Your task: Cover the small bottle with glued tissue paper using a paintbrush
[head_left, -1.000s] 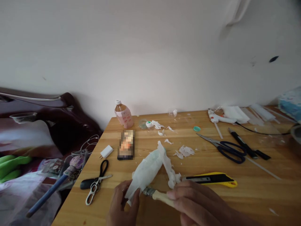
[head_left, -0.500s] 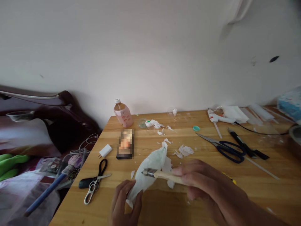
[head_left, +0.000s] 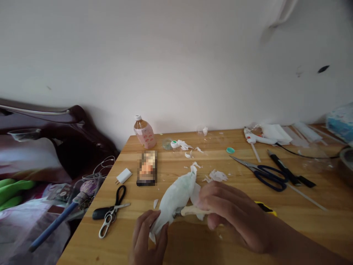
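A white, paper-wrapped form with a twisted tip lies slanted on the wooden table. My left hand grips its lower end between thumb and fingers. From the right, my right hand holds a brush by its pale wooden handle. The brush's metal end touches the right side of the form, low down, and its bristles are mostly hidden there. Torn white paper scraps lie just beyond my right hand, with smaller bits further back.
On the left are a bottle, phone, white charger and keys. On the right lie scissors, a black pen, a glue gun and a partly covered yellow tool. A green cap lies mid-table.
The brush has moved from the top of the paper form down to its lower right side. My right hand has shifted slightly, uncovering more of the yellow tool. My left hand keeps its hold.
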A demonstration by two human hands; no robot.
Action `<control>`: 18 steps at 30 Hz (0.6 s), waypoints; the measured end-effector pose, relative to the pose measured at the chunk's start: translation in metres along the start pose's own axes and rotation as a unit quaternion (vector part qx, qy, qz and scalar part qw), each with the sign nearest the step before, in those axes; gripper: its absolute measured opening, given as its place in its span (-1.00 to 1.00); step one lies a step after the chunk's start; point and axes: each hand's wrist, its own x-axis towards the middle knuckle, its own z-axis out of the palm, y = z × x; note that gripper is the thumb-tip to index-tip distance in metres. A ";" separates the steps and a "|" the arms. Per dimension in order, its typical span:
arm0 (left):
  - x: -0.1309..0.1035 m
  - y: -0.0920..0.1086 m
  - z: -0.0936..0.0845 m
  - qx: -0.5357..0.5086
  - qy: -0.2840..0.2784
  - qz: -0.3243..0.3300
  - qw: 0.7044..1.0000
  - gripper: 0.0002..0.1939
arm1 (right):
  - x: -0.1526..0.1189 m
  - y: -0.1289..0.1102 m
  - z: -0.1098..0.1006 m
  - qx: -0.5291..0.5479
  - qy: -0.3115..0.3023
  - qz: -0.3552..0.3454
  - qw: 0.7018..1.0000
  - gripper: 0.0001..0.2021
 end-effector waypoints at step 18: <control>-0.005 0.005 0.004 -0.022 0.021 0.068 0.997 -0.72 | 0.012 -0.002 0.001 -0.008 0.035 -0.020 0.999 -0.81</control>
